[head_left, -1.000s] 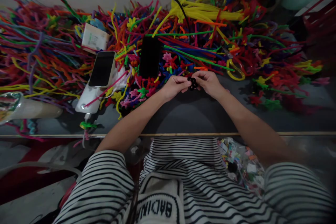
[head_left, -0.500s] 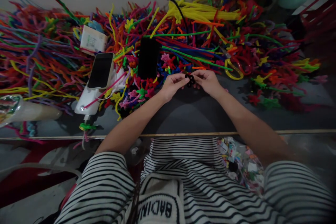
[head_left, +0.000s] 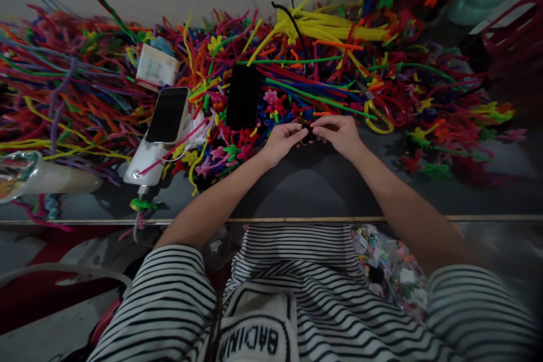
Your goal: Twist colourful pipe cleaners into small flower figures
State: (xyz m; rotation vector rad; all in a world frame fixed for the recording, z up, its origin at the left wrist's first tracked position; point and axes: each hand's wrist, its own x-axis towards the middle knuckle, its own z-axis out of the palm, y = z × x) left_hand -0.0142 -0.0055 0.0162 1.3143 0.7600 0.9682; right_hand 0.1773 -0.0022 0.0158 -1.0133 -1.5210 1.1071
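Observation:
My left hand [head_left: 283,141] and my right hand [head_left: 339,134] meet above the dark tabletop, both with fingers pinched on one small black pipe cleaner [head_left: 309,134] bent into loops. Much of it is hidden behind the fingertips. Right behind my hands lie several small pipe-cleaner flowers [head_left: 271,96] in pink, red and blue. A black phone [head_left: 244,96] rests on the pile just beyond my left hand. To the right of my right hand are scissors with yellow handles [head_left: 377,119].
Heaps of coloured pipe cleaners [head_left: 85,90] run along the wall. On the left are a second phone [head_left: 168,116] on a white power bank [head_left: 144,164], a small box [head_left: 156,66] and a plastic cup [head_left: 59,178] on its side. A clear bag [head_left: 392,271] hangs below the table edge [head_left: 305,219].
My fingers have shifted around the black pipe cleaner, and its loops are more covered now. The right hand has turned slightly over it. The whole view has moved a little.

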